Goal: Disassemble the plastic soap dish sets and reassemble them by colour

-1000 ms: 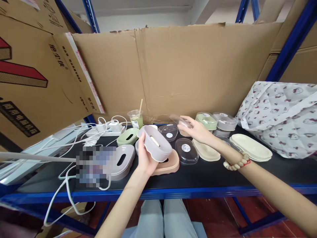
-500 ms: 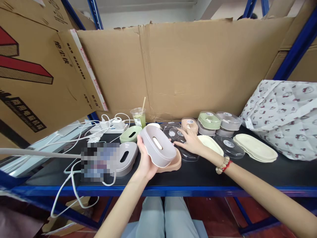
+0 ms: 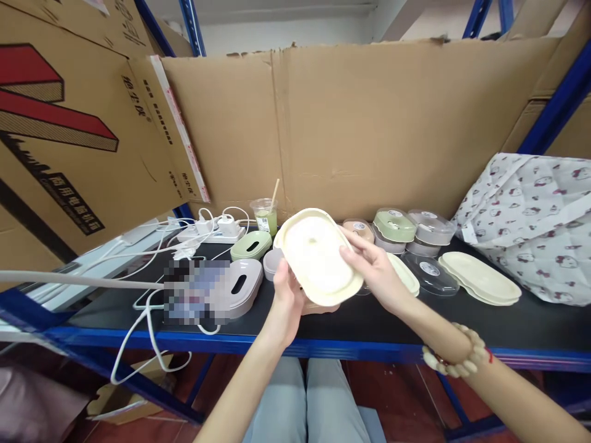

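A cream oval plastic tray or lid (image 3: 318, 255) is held up tilted in front of me, its broad pale face toward the camera. My left hand (image 3: 287, 304) grips its lower left edge, thumb at the rim and fingers partly hidden beneath. On the right edge my right hand (image 3: 376, 271) is closed, thumb on the face and fingers behind. Below it, a peach piece (image 3: 318, 307) shows on the table, mostly covered. A lilac-grey container (image 3: 271, 264) peeks out behind the left hand. Left of it lie a lilac-grey slotted box (image 3: 242, 286) and a green slotted box (image 3: 252, 245).
Green and grey lidded boxes (image 3: 394, 224) are stacked at the back right. A clear lid (image 3: 431, 274) and cream oval pieces (image 3: 480, 277) lie nearby. A drink cup (image 3: 265, 216), a power strip (image 3: 226, 231) with cables and a patterned bag (image 3: 530, 227) flank them.
The lilac-grey slotted box no longer shows in my left hand; a cream oval face shows there. My right hand has come from the lids on the table to its right edge.
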`<state>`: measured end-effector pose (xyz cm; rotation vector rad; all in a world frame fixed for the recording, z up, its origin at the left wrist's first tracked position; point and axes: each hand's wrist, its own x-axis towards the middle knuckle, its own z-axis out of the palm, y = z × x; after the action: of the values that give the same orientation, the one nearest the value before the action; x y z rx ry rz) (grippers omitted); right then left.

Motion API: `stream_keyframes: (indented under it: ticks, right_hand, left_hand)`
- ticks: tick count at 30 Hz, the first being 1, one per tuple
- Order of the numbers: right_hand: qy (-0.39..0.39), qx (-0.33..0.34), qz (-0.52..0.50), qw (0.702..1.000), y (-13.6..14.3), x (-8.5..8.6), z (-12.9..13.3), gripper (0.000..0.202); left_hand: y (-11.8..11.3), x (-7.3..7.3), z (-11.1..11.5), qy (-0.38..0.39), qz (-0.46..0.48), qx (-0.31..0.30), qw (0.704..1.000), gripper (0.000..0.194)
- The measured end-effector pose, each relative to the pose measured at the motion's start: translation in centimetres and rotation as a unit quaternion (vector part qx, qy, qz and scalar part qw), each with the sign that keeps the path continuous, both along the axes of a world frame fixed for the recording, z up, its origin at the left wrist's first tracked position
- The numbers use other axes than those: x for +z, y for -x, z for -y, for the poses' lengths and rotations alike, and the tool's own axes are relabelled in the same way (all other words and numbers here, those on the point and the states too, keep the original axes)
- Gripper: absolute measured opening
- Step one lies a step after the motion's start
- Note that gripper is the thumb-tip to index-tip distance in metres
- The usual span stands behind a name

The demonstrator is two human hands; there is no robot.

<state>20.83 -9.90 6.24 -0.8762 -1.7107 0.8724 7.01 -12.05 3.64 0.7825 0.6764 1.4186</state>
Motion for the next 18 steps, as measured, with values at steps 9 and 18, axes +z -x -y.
stream_keyframes:
  ticks: [9, 18]
  right_hand:
    - [-0.154, -0.120, 0.096, 0.976, 1.6, -0.2, 1.3, 0.021]
    - [-0.036, 0.009, 0.027, 0.999, 3.2, -1.7, 5.5, 0.016]
  left_hand:
    - [-0.4, -0.2, 0.9, 0.018, 0.097, 0.089, 0.991, 0.054]
    - [0.1, -0.8, 1.8, -0.009, 0.053, 0.122, 0.991, 0.044]
